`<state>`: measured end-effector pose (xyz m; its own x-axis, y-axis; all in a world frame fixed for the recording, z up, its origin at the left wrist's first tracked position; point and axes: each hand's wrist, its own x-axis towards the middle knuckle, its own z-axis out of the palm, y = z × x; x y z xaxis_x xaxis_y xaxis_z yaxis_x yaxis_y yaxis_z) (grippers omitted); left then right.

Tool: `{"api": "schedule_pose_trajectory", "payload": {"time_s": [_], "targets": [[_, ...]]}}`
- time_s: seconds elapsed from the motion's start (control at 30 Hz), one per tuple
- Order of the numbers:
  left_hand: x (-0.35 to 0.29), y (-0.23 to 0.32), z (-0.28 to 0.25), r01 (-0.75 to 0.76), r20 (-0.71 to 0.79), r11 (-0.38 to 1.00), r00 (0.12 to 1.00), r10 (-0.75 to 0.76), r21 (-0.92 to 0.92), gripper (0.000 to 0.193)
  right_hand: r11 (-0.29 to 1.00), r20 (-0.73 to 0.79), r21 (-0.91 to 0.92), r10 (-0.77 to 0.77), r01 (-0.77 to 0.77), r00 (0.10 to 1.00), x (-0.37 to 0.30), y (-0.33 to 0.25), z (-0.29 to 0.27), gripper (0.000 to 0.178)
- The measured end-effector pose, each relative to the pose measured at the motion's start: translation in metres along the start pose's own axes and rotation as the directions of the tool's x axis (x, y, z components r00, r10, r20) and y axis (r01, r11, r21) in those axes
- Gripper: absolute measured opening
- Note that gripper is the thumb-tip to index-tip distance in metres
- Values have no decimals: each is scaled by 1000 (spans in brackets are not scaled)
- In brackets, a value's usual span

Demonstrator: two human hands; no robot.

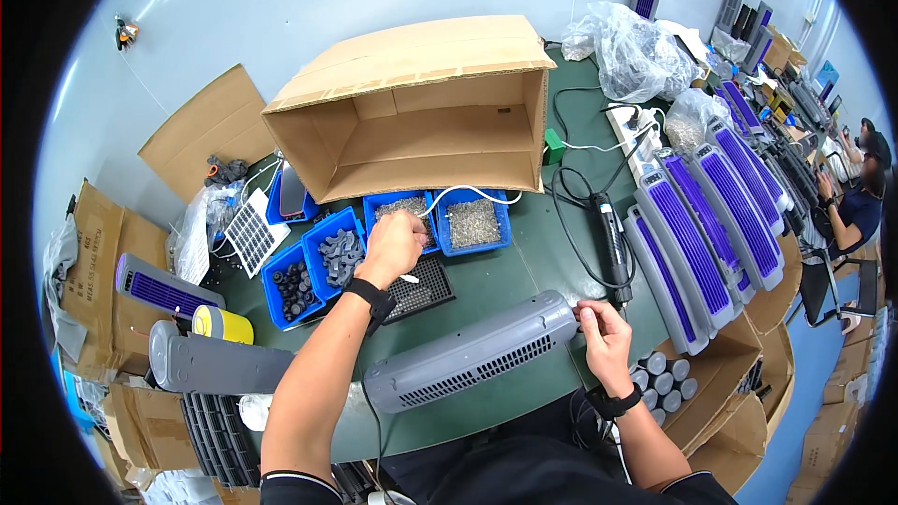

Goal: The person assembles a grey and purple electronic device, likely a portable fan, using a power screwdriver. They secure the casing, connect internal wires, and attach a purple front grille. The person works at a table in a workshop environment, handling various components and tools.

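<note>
A long grey slotted plastic housing [472,351] lies slantwise on the green table [510,266]. My right hand [606,341] is closed at its right end, thumb and fingertips against that end. Over the blue bin of small metal screws [400,204] is my left hand [393,241], its fingers curled; what they hold is hidden. A small white tip shows below this hand, beside a black perforated tray [421,288]. A white cable [468,189] arcs from near the hand over a second blue screw bin [475,226].
Blue bins of grey parts [341,255] and black caps [292,292] stand left. Behind is an open cardboard box [426,126]. A black electric screwdriver [613,248] lies right, beside several purple-and-grey units [687,243]. A yellow-and-white roll [223,324] sits left. Another person [856,210] sits far right.
</note>
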<state>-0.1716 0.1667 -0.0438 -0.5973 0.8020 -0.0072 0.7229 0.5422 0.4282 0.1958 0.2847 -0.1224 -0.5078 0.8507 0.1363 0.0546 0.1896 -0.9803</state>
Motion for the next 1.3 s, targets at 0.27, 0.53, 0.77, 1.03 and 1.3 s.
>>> {"api": "schedule_pose_trajectory", "payload": {"time_s": [0.27,0.53,0.77,1.03,1.3], "targets": [[-1,-3,-1,18,-62,998,998,-22,-63,11,1000,-13,18,-1,1,1000,0,-1,2,16],[-9,-6,-11,7,-134,977,990,-36,-212,10,1000,-9,-14,-21,21,1000,3,-6,3,16],[-109,65,-73,325,342,325,940,-6,-888,8,930,58,-50,-361,364,931,-8,-98,7,17],[-217,102,-32,371,380,139,924,42,-918,14,758,430,100,-617,644,660,-32,-155,49,36],[-239,106,12,422,439,362,898,-37,-831,12,829,536,-25,-460,559,707,-60,-124,32,21]]}}
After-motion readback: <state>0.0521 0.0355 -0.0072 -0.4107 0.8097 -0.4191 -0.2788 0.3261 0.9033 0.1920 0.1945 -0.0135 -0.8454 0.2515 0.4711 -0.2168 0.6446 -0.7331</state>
